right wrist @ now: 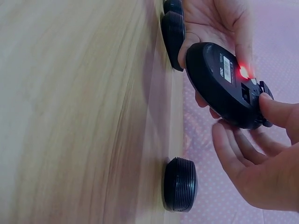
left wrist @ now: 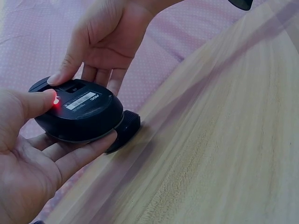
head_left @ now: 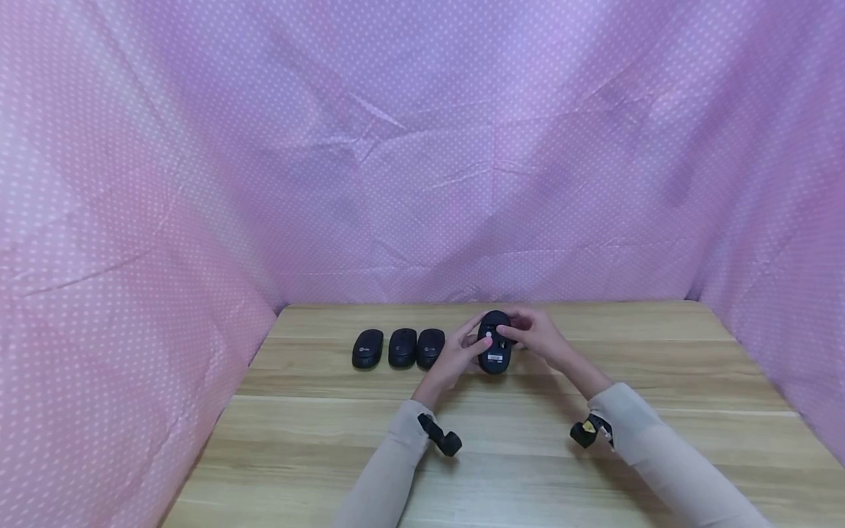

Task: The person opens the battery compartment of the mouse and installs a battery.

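Observation:
A black computer mouse (head_left: pixel 494 359) is held bottom-up above the table, its white label facing up. My left hand (head_left: pixel 455 358) grips its left side, with the thumb pressed beside the red glowing sensor and the fingers underneath. My right hand (head_left: pixel 538 337) holds the other end; its thumb lies at the battery opening (left wrist: pixel 74 87). In the right wrist view a small black cover (right wrist: pixel 266 88) stands raised at that end, by the right thumb. Part of the mouse's far side is hidden by fingers.
Three black mice stand in a row left of my hands: the leftmost mouse (head_left: pixel 367 349), the middle mouse (head_left: pixel 402 347) and one (head_left: pixel 430 348) beside my left hand. Another black mouse (right wrist: pixel 180 184) sits on the wooden table (head_left: pixel 502 469) near the right hand. A pink dotted cloth (head_left: pixel 422 183) hangs behind.

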### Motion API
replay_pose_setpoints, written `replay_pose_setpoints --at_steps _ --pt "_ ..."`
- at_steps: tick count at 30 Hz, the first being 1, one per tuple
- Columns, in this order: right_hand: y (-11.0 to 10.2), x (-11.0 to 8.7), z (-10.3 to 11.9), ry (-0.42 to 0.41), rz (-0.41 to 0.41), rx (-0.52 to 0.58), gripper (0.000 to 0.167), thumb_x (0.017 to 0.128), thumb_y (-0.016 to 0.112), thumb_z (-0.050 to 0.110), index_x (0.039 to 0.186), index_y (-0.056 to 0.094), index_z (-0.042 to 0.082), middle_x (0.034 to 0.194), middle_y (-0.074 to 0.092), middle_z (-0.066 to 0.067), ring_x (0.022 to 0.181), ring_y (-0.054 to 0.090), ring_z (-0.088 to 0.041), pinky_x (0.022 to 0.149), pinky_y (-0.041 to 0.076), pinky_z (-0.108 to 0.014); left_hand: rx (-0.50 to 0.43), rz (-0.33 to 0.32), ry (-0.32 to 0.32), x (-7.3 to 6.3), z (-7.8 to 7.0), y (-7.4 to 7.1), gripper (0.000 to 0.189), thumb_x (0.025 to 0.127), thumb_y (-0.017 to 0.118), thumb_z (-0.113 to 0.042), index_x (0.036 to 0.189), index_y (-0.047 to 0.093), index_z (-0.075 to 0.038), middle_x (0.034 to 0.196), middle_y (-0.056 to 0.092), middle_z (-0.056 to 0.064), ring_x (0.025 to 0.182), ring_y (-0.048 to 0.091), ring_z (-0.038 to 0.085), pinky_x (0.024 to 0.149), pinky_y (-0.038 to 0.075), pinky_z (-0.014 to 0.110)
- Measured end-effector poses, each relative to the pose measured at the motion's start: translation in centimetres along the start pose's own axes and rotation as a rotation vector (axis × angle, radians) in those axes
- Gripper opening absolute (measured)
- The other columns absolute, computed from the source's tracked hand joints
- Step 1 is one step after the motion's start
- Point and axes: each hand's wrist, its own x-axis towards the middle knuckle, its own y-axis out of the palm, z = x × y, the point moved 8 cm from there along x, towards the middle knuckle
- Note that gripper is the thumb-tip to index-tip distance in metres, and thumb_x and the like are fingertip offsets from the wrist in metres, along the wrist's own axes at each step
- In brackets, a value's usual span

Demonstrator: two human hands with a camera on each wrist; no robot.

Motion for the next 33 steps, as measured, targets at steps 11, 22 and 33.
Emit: replay_pose_setpoints --at_steps 11,22,33 --pt "0.7 -0.2 -1.4 0.184 0.09 -0.039 0.052 0.104 0.06 0.027 0.136 0.055 -0.014 0.133 0.06 -0.032 0.102 0.069 -0.023 0.095 0.059 -0.049 0.038 0.011 0.041 -0.2 -0.6 0.0 0.056 0.105 0.057 -0.017 0.158 0.039 -0.027 0.146 0.055 0.026 0.125 0.062 0.041 0.086 0.06 0.055" --pt "1.0 0.0 -1.7 0.203 0.09 0.037 0.056 0.102 0.063 0.021 0.143 0.047 -0.015 0.14 0.055 -0.036 0.105 0.07 -0.021 0.102 0.055 -0.05 0.046 0.005 0.051 -0.1 -0.5 -0.3 0.057 0.105 0.057 -0.016 0.159 0.038 -0.024 0.146 0.055 0.026 0.128 0.06 0.041 0.087 0.06 0.055" --pt "0.8 -0.1 -1.5 0.159 0.059 0.007 0.052 0.1 0.067 0.02 0.139 0.054 -0.013 0.133 0.061 -0.032 0.108 0.067 -0.023 0.099 0.056 -0.049 0.015 0.011 0.047 0.0 -0.3 -0.2 0.055 0.105 0.058 -0.017 0.156 0.043 -0.03 0.144 0.057 0.025 0.122 0.064 0.039 0.087 0.06 0.054"
